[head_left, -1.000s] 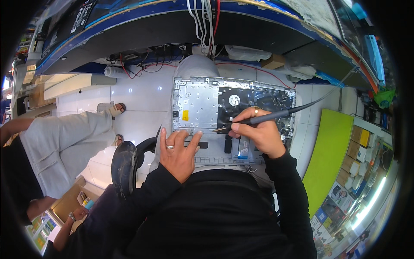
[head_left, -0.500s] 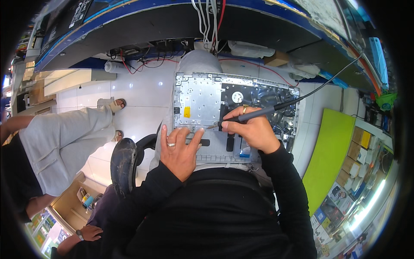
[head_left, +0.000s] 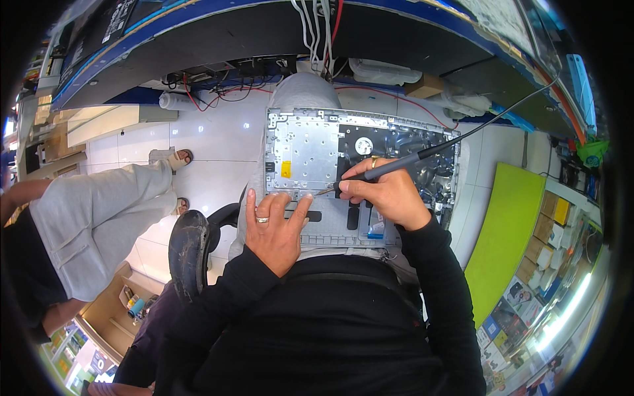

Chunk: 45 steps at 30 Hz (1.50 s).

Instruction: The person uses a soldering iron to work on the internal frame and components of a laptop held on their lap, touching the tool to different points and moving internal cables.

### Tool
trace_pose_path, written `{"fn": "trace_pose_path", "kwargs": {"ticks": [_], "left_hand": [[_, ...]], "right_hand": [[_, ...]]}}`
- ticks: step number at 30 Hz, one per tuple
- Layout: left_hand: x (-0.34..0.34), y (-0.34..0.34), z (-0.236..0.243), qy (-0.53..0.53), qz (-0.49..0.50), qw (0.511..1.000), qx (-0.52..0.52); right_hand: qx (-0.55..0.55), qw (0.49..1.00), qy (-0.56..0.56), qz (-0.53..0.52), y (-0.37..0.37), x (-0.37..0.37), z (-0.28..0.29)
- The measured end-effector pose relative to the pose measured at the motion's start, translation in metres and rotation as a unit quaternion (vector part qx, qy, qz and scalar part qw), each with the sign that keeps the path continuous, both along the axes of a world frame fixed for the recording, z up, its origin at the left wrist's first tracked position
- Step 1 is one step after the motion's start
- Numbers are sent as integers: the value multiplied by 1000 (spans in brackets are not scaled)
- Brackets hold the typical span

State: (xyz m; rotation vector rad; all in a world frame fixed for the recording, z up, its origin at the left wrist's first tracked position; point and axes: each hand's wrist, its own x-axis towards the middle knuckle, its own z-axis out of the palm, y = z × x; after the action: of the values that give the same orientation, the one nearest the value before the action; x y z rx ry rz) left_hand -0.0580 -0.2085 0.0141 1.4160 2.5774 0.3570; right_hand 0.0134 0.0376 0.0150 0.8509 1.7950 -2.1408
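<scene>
Near edge of the opened laptop (head_left: 310,148) hidden beneath both hands; soldering iron (head_left: 396,165) tip too small to resolve.

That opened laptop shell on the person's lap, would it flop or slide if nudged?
Probably stiff: the laptop shell keeps a flat rectangular shape. It may slide or tip, since it rests on a lap, with the left hand pressing its near edge. Exposed parts look fragile near the soldering iron in the right hand.
</scene>
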Motion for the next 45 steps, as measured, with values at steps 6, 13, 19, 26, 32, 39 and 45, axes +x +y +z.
{"fn": "trace_pose_path", "kwargs": {"ticks": [6,13,19,26,32,39,45], "left_hand": [[0,0,1,1,2,1000,-3],[0,0,1,0,1,1000,-1],[0,0,0,-5,4,1000,-2],[0,0,0,-3,2,1000,-4],[0,1,1,-6,2,1000,-5],[1,0,0,-6,2,1000,-6],[0,0,1,-2,1,1000,-5]], "right_hand": [[2,1000,3,17,3,1,-2],[-12,1000,3,-12,1,1,-2],[-15,1000,3,-18,0,1,-3],[-10,1000,6,-12,0,0,-1],[-9,1000,4,-20,0,3,-1],[15,1000,13,7,-2,1,0],[5,1000,13,-5,-1,1,-1]]}}
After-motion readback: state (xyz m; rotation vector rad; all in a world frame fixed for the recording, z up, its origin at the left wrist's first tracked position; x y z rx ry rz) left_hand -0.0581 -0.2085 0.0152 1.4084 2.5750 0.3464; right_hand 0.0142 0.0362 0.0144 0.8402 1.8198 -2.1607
